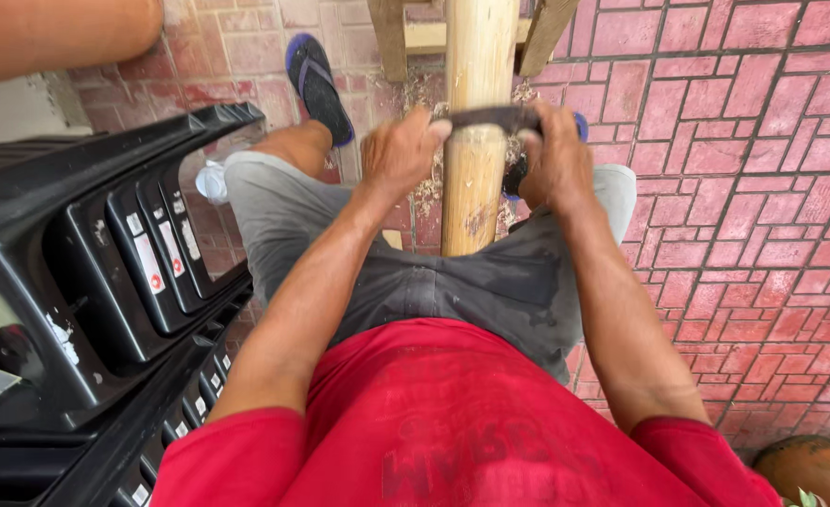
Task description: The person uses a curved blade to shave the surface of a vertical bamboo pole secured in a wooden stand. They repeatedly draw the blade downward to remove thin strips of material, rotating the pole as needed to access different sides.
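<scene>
A pale round wooden pole (pixel 476 178) runs from my lap away to a wooden frame (pixel 405 38) at the top. A dark flat blade (pixel 490 117) lies across the pole. My left hand (pixel 398 150) grips the blade's left end, and my right hand (pixel 554 160) grips its right end. Both hands are closed tight, one on each side of the pole. Wood shavings (pixel 424 192) lie on my grey shorts and on the ground below the pole.
A stack of black plastic chairs (pixel 105 282) stands close on my left. The floor is red brick paving (pixel 762 188). My foot in a blue sandal (pixel 319 84) rests ahead. A brown clay pot (pixel 809 465) sits at the bottom right.
</scene>
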